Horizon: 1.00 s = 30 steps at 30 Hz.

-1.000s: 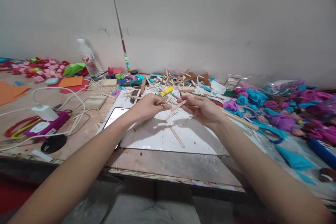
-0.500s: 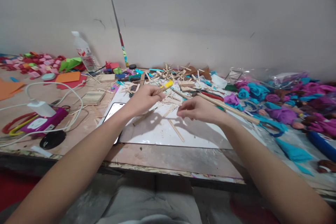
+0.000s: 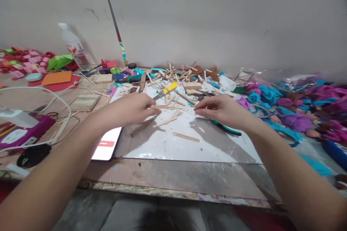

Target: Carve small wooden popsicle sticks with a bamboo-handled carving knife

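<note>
My left hand [image 3: 135,109] is over the white sheet [image 3: 162,149], thumb and fingers pinched around the end of a thin wooden stick [image 3: 170,107] that points right. My right hand [image 3: 221,110] is closed in a pinch at the sheet's right part; a small light bit shows at its fingertips, too small to name. Beneath it lie green-handled pliers [image 3: 226,129]. Nearer the front edge a flat wooden stick [image 3: 185,137] lies on the sheet. Beyond my left fingertips rests a yellow-handled knife [image 3: 170,88].
A phone [image 3: 107,145] lies partly under my left forearm. A water bottle [image 3: 75,48] leans at the back left. Wood scraps [image 3: 176,74] are heaped by the wall, purple and blue crepe paper [image 3: 295,115] fills the right, and a power strip [image 3: 32,130] with cables sits left.
The view has shifted. The yellow knife, earlier at my left fingertips, now lies apart from them. My left hand is at a stick. The long wooden strip beside my right hand is no longer visible; green-handled pliers show there.
</note>
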Tool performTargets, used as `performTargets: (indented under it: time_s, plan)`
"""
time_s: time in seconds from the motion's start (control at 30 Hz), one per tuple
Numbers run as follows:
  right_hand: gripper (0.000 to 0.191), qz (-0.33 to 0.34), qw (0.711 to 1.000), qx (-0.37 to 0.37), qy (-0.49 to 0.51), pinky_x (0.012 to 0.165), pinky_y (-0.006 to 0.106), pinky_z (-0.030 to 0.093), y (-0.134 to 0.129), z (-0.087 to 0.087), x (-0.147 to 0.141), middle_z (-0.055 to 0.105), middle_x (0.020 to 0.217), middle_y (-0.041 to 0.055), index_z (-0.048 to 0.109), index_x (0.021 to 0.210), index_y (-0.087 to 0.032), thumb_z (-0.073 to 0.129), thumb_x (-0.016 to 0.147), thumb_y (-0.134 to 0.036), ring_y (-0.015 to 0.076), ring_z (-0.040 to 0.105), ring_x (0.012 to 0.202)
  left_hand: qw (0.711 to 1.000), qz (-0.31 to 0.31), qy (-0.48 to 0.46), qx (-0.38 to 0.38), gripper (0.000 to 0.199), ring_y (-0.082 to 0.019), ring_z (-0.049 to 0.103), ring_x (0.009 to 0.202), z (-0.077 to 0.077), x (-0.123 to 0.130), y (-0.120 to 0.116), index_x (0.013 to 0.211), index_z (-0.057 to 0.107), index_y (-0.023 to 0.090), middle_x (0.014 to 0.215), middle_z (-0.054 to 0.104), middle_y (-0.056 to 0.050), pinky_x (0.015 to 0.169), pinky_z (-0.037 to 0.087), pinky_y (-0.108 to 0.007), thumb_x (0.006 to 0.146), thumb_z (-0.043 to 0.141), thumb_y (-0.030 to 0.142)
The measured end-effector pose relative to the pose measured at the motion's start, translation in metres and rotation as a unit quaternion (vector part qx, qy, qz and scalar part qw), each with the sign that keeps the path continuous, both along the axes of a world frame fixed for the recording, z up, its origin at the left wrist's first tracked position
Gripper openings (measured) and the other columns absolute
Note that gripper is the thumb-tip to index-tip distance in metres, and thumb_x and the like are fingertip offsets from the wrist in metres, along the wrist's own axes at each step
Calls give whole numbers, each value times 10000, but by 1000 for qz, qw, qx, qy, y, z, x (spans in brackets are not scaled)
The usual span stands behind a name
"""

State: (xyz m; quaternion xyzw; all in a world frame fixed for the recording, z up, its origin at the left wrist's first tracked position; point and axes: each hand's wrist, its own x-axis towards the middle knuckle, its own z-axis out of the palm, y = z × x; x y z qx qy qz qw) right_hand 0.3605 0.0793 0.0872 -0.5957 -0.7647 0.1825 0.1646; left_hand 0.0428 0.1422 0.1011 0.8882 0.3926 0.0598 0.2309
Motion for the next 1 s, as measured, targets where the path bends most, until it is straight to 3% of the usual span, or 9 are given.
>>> performTargets:
  time_s: [0.13,0.23,0.3,0.4,0.5,0.67,0.83,1.0]
  plan:
    - [223,33,998,44,-23,848,387,504,13,-19,-17,809,1086,80,817,1078,-251,638,977,-336,246,716,958,998,32,12,50,436,-184,559,694,14,-11,2,915,664,227,794,649,-16,618,317,-299,1009,528,631]
    - [222,98,994,46,-33,996,425,453,30,-37,-32,786,1178,80,813,1061,-268,610,977,-238,278,657,1148,999,45,-19,9,451,-203,596,809,3,-20,1,1058,641,263,880,666,-4,685,378,-291,1058,443,667]
    - [188,115,992,32,-31,978,431,438,40,-46,-36,780,1089,84,808,978,-254,621,969,-233,282,627,1115,996,48,-58,-37,421,-201,620,920,-9,-23,-2,1123,609,291,973,681,13,772,423,-283,1088,405,658]
    - [121,84,996,3,-9,872,414,437,47,-53,-33,749,933,87,772,854,-221,677,926,-244,265,608,979,991,44,-93,-90,426,-161,596,866,-22,-22,-6,1005,584,265,924,640,35,750,424,-261,1107,393,632]
    - [135,15,998,-44,47,740,374,454,43,-48,-28,744,856,68,758,843,-211,698,920,-304,216,627,811,983,31,-118,-135,460,-124,523,729,-24,-16,-6,847,561,227,801,572,45,646,388,-244,1101,442,592]
    - [254,-59,970,-119,204,660,325,538,22,-29,-32,762,824,41,788,897,-227,757,893,-479,172,674,707,970,32,-153,-185,414,-112,502,649,-19,-12,-3,829,658,226,705,569,47,585,371,-235,1067,533,540]
    - [279,-99,938,-109,314,619,331,537,2,-17,-44,747,789,43,788,905,-235,840,820,-495,157,636,643,956,48,-166,-236,465,-120,440,544,-20,-14,-5,798,674,221,590,509,35,510,322,-254,1012,576,621]
    - [280,-102,909,-88,394,575,294,509,-11,-9,-58,769,867,56,747,933,-223,873,802,-436,137,608,657,968,48,-164,-184,452,-121,428,543,-11,-11,-20,971,782,245,630,512,29,474,278,-247,1024,543,624]
